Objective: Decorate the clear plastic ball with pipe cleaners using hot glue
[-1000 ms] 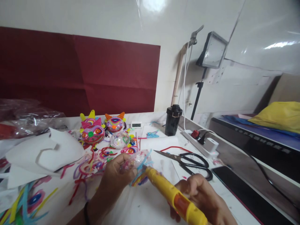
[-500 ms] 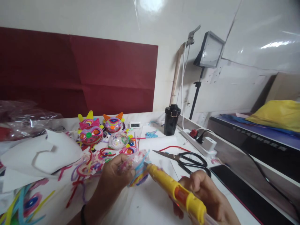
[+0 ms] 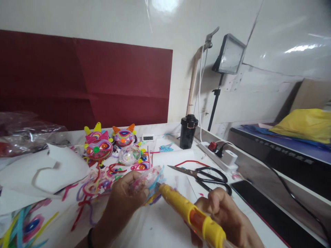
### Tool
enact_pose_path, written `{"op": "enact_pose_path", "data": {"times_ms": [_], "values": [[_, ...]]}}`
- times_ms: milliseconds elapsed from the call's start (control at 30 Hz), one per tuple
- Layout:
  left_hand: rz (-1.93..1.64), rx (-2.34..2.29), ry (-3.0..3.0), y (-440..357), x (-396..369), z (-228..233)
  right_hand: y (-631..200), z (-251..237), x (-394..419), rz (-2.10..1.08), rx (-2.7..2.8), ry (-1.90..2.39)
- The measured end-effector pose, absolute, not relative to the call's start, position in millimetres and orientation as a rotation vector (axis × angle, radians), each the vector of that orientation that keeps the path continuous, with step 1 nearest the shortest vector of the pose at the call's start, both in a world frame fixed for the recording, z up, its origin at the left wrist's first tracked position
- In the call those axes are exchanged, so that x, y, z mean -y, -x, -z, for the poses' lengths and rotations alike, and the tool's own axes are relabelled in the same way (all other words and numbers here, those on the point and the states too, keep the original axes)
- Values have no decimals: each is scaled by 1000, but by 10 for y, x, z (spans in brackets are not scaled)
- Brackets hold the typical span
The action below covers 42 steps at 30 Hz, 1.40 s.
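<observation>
On table (image 3: 160, 227) — glue gun (image 3: 191, 215), clear ornament (image 3: 147, 181)

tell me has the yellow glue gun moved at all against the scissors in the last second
Cannot tell. The yellow glue gun keeps its tip at the clear ball in the left hand, left of the scissors; the small shifts match the camera's own drift.

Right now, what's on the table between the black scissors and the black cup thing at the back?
In the head view, a red wire curves across white paper between the scissors and the black cup.
</observation>
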<state>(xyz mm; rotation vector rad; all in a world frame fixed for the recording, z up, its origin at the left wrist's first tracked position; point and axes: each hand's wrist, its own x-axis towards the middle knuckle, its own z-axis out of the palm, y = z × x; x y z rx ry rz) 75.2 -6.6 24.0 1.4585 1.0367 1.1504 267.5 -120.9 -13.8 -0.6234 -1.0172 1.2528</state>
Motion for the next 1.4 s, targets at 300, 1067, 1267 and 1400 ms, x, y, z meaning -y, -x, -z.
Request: {"op": "enact_pose_path", "data": {"times_ms": [300,1067,1267,1400], "values": [[-1187,-1074,-1567,-746,41,-192,-2616,58,1222,-1267,955,626],[-1163,-1021,-1393,-764,65,-277,-2725,-28,1260,-1134,983,826],[-1179,-1088,-1429,-752,51,-220,-2721,-18,1250,-1090,1007,851],[-1131,-1034,-1417,-704,-7,-164,-2727,-17,1246,-1088,991,854]]}}
